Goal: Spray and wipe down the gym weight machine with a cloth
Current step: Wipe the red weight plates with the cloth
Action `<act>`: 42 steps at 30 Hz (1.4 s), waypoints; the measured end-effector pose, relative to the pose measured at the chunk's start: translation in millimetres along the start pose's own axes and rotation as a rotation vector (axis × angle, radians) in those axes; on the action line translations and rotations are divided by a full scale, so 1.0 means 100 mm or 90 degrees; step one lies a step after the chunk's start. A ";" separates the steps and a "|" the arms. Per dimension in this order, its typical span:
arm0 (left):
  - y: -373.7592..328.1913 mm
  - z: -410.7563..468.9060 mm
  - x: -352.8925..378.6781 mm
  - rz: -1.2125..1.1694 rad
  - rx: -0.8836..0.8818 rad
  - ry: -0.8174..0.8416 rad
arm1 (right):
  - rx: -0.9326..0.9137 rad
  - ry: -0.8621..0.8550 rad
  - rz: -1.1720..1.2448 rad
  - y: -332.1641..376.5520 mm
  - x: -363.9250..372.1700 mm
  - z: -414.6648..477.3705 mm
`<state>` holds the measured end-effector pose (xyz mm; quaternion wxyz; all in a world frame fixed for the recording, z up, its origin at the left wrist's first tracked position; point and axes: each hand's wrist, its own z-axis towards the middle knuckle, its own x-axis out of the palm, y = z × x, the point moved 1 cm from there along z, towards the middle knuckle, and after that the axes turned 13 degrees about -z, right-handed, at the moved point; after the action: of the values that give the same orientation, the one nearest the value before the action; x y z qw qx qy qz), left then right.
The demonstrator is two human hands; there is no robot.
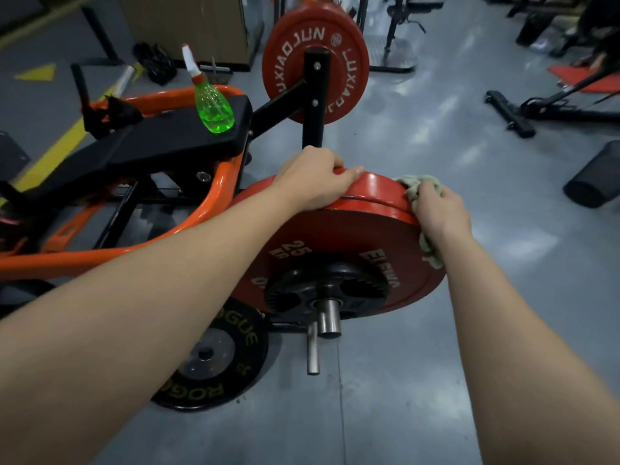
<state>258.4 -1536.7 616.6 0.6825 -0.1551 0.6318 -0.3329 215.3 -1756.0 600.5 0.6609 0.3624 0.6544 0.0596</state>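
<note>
Fingers (427, 193) of the right hand (441, 214) clench the cloth (416, 185) against the rim of the red plate (335, 236); the left hand (312, 182) grips its top edge. Wiping is the step in hand; the next stroke should follow the rim round. Beyond, the spray bottle (213, 107) stands on the black pad (161, 142).

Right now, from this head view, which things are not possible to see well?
Head view only:
1. The cloth: mostly covered by the right hand gripping it against the red plate's rim.
2. The red plate's back face: turned away from the camera.
3. The black plate on the floor: lettering partly hidden by the left forearm.
4. The dark equipment at top right: blurred, cut off by the edge.
</note>
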 end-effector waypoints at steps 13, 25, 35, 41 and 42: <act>0.38 -0.17 -0.17 -0.119 0.035 -0.033 | -0.010 -0.142 -0.134 0.39 0.13 -0.14; 1.08 -0.41 -0.20 -0.288 -0.012 -0.117 | -0.112 -0.184 -0.195 1.00 0.34 -0.49; 1.01 -0.51 -0.31 -0.216 -0.086 -0.077 | -0.141 -0.049 -0.114 0.94 0.28 -0.37; 0.19 -0.27 -0.18 -0.175 -0.104 -0.097 | -0.040 -0.165 -0.046 0.72 0.30 -0.47; 0.12 -0.30 -0.10 -0.118 -0.080 -0.082 | -0.021 -0.159 -0.033 0.70 0.28 -0.48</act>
<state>232.9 -1515.4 612.3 0.6768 -0.2769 0.5892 -0.3437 203.0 -1669.6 622.0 0.7448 0.3388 0.5749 0.0076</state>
